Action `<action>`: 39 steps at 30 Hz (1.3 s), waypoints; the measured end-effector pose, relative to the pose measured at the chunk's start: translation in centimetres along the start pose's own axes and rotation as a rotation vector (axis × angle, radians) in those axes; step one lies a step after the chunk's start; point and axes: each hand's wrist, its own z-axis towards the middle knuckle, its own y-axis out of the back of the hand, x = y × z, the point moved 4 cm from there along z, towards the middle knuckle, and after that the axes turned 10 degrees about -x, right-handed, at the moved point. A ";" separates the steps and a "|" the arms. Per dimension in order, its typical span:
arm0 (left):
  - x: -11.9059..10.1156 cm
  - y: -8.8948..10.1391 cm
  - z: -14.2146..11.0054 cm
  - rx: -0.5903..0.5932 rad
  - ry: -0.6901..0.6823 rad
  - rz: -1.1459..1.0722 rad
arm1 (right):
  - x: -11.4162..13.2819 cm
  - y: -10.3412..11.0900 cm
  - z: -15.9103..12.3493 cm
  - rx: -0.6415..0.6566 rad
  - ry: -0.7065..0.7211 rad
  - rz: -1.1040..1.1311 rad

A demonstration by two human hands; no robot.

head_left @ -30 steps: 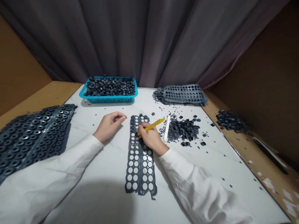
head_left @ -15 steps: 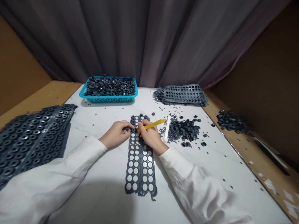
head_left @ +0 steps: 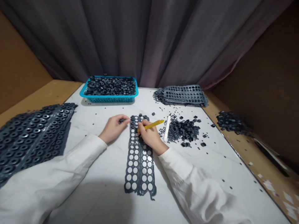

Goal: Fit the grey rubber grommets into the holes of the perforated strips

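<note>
A dark rubber sheet (head_left: 140, 161) with rows of round holes lies upright in front of me; white shows through most holes, and black rings remain at its far end. My right hand (head_left: 149, 133) grips a yellow pen-like tool (head_left: 154, 123), its lower end against the sheet near the far end. Just left of the sheet, my left hand (head_left: 114, 128) is closed, with small black rubber rings (head_left: 121, 120) tucked in its curled fingers. Thumb and fingertip meet close to the sheet's left edge; whether they pinch another ring is too small to tell.
A blue basket (head_left: 107, 99) full of black rings stands at the back. Ringed sheets (head_left: 35, 133) lie left, punched-out sheets (head_left: 182, 95) back right. Right of my hand are a white pen (head_left: 167, 129) and a pile of black bits (head_left: 184, 129); another pile (head_left: 231, 121) lies farther right.
My left hand has drawn back a little up and left from the sheet, keeping its rings. The yellow tool has turned slightly in my right hand, which stays in place.
</note>
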 end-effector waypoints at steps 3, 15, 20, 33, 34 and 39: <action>1.0 1.2 0.9 -0.047 0.177 -0.098 | -0.3 0.0 0.2 0.022 -0.047 0.071; 1.1 -1.0 -0.2 0.315 0.344 -0.340 | -0.3 0.2 1.3 -0.035 -0.022 0.113; 1.1 -1.3 -0.9 0.457 0.712 -0.867 | -0.5 0.2 1.2 -0.046 -0.029 0.119; 1.5 -1.3 -0.4 0.395 0.918 -0.990 | -0.3 -0.2 1.6 -0.071 0.029 0.038; 1.5 -1.3 -0.3 0.395 0.917 -0.973 | -0.2 -0.3 1.6 -0.070 0.036 0.019; 1.2 -1.6 0.1 0.369 0.811 -0.769 | 0.2 -0.2 1.7 -0.057 0.046 0.014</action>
